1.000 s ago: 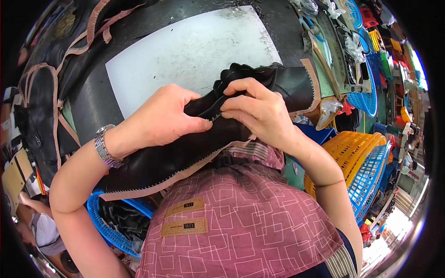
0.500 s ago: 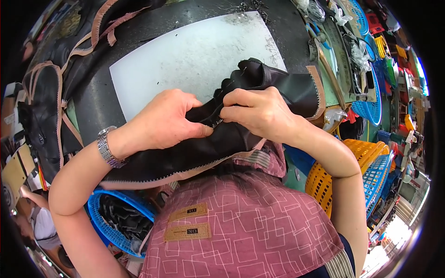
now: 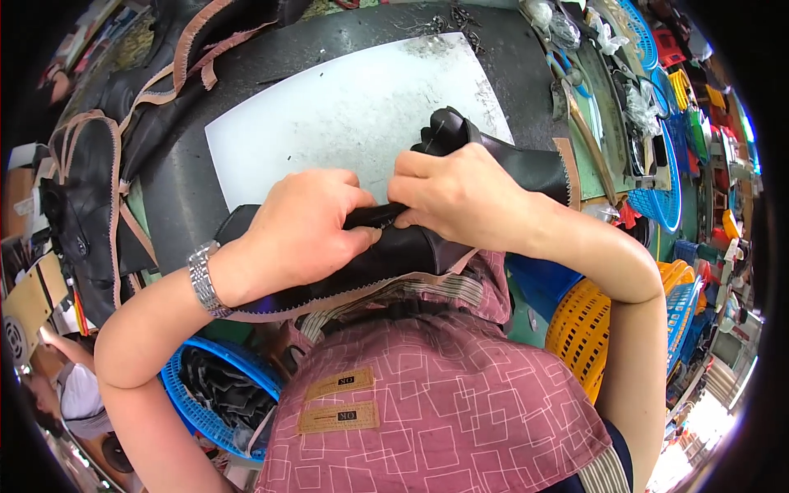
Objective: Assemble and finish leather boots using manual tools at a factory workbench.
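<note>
Dark grey, matte worktable (image 3: 205, 197) fills the upper half of the view, curving with the lens. On it lies a white rectangular cutting board (image 3: 345, 115), scuffed with fine marks. Along the table's left side sit stacked black leather pieces (image 3: 90, 189) with tan edging, flat and strap-like.

At the near edge of the board, both hands work on a black leather piece (image 3: 411, 246), long and smooth with a slight sheen; its lower edge is pinked in small zigzags and its right end carries a tan band. The piece lies across the table's front edge, partly over the person's lap, bunched into a fold at the top.

The left hand (image 3: 308, 234), with a metal wristwatch (image 3: 204, 279), closes over the left part of the leather, fingers curled together and pressing down on it. The right hand (image 3: 460, 193) grips the fold, fingers pinched tight on the leather; exactly where the fingertips meet seems hidden by the knuckles.

Below left stands a blue plastic basket (image 3: 193, 394) of dark scraps; at right, an orange basket (image 3: 583, 316).
</note>
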Tool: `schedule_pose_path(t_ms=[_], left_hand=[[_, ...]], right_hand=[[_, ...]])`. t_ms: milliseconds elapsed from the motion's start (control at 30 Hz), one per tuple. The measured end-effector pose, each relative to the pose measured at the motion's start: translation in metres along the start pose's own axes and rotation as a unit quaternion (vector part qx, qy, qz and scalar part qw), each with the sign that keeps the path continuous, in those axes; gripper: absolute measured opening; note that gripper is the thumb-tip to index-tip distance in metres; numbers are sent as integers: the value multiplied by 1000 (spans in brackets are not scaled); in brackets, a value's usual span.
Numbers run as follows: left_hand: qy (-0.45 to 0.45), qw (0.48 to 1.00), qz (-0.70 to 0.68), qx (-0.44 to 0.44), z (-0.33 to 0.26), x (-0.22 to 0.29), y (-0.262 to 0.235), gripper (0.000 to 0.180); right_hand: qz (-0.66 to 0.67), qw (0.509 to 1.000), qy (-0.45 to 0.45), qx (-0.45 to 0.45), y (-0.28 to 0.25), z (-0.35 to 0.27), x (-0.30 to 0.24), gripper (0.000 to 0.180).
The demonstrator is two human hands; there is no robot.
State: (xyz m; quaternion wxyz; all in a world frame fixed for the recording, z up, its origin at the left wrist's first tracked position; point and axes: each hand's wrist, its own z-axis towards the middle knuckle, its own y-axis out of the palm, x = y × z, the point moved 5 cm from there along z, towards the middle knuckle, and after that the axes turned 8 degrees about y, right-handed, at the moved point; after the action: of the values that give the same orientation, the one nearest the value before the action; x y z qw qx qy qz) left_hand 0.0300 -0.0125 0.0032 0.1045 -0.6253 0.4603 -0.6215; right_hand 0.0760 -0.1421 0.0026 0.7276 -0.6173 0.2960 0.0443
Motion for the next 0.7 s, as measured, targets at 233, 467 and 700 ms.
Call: schedule_pose_path(t_ms=[233, 467, 700], left_hand=[[84, 982, 151, 73, -7, 25, -24, 10], [292, 903, 293, 112, 0, 101, -66, 12], [412, 704, 543, 198, -32, 100, -60, 21]], right_hand=[[-17, 994, -9, 104, -14, -3, -14, 26], [-127, 950, -29, 283, -63, -35, -33, 16], [27, 800, 246, 547, -159, -120, 40, 19]])
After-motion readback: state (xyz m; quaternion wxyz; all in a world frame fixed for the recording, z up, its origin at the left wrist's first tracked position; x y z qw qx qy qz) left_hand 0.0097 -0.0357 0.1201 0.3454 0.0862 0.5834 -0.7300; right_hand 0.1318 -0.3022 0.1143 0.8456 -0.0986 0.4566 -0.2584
